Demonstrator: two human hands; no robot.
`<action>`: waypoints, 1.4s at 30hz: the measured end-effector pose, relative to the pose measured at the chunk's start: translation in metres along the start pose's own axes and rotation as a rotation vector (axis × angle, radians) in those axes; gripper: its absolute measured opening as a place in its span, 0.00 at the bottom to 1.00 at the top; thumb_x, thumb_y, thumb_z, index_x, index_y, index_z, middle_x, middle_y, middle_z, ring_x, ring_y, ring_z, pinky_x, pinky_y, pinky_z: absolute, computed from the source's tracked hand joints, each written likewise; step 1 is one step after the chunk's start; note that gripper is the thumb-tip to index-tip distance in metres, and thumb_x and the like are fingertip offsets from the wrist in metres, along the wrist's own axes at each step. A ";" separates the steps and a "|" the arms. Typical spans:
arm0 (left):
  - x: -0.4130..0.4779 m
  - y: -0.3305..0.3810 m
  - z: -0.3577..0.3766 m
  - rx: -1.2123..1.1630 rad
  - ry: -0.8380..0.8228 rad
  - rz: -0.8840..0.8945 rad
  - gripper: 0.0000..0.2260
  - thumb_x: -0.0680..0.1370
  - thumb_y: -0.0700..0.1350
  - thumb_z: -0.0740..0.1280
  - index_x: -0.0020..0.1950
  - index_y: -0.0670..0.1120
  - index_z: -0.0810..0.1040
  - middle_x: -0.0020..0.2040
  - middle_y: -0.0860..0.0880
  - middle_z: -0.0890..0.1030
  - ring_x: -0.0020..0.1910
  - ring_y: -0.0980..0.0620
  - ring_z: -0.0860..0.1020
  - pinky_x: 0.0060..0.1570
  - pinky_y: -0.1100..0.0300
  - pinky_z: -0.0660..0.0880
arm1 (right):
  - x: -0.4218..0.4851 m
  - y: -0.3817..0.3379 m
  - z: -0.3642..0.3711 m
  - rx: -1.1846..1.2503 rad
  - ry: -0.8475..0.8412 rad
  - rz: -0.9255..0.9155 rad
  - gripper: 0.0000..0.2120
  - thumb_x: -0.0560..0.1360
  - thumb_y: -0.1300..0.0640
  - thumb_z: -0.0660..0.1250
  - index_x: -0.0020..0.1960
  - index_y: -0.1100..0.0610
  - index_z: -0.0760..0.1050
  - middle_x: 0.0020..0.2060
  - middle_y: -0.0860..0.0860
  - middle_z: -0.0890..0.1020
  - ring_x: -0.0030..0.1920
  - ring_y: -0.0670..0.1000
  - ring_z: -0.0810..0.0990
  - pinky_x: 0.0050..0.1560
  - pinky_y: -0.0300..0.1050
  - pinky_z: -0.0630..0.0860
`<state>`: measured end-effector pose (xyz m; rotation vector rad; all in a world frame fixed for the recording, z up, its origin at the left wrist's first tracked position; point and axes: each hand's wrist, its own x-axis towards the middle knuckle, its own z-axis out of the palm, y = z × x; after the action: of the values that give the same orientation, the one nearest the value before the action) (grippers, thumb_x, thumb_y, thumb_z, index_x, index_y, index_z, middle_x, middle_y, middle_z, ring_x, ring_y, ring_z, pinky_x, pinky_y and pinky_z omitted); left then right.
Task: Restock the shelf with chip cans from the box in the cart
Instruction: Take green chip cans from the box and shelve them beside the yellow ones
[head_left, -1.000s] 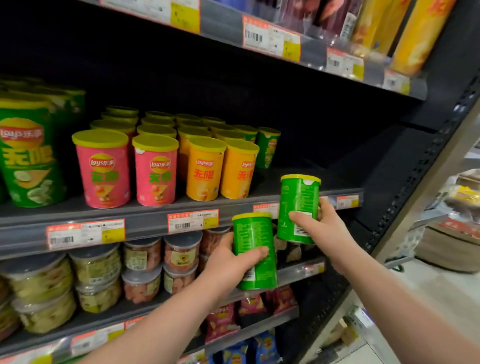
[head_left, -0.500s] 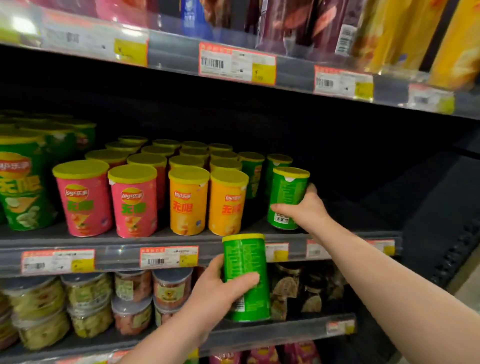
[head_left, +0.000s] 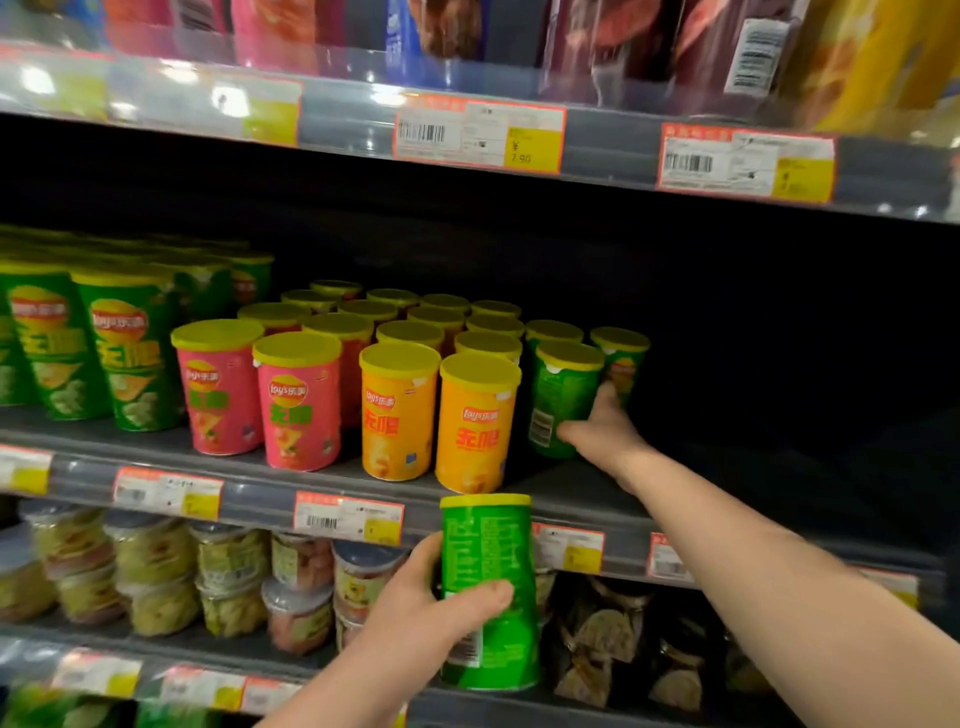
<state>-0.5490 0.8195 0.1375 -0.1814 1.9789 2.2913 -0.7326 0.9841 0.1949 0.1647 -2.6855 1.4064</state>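
Observation:
My left hand (head_left: 415, 613) grips a green chip can (head_left: 488, 561) upright in front of the middle shelf's edge (head_left: 249, 501), below the orange cans. My right hand (head_left: 600, 434) reaches into the shelf, thumb and fingers round a second green can (head_left: 558, 395). That can stands on the shelf board just right of the orange cans (head_left: 475, 421), with two more green cans (head_left: 621, 358) behind it. Pink cans (head_left: 298, 400) and taller green cans (head_left: 132, 358) fill the shelf to the left.
Right of the green cans the middle shelf board (head_left: 753, 467) is dark and bare. The upper shelf's rail with price tags (head_left: 478, 137) hangs above. Tubs of snacks (head_left: 156, 577) and dark bags (head_left: 613, 644) sit on the lower shelf.
My right hand has carried its green can from in front of the shelf edge onto the shelf and further back beside the orange cans. My left hand has stayed low with its can.

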 end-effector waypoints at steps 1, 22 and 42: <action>0.000 0.000 0.002 0.001 0.004 0.002 0.35 0.51 0.55 0.78 0.56 0.54 0.74 0.48 0.51 0.85 0.49 0.49 0.83 0.54 0.47 0.78 | 0.000 0.002 -0.001 -0.042 -0.007 -0.023 0.33 0.69 0.62 0.72 0.68 0.59 0.59 0.63 0.58 0.72 0.64 0.56 0.71 0.60 0.44 0.68; 0.000 0.000 0.012 0.031 0.010 0.071 0.35 0.51 0.53 0.78 0.56 0.52 0.75 0.48 0.50 0.85 0.48 0.49 0.84 0.49 0.52 0.78 | 0.010 0.001 0.001 -0.186 0.043 0.017 0.28 0.65 0.47 0.78 0.59 0.54 0.70 0.57 0.54 0.79 0.57 0.55 0.78 0.54 0.46 0.73; -0.001 0.012 0.023 0.000 -0.027 0.084 0.31 0.56 0.53 0.79 0.57 0.54 0.74 0.48 0.52 0.85 0.47 0.52 0.84 0.45 0.57 0.79 | 0.003 0.002 -0.012 -0.161 0.012 -0.035 0.29 0.71 0.45 0.72 0.66 0.56 0.69 0.55 0.53 0.78 0.54 0.53 0.77 0.51 0.44 0.73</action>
<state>-0.5501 0.8405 0.1530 -0.0687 2.0109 2.3303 -0.7351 0.9952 0.2003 0.1873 -2.7566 1.1715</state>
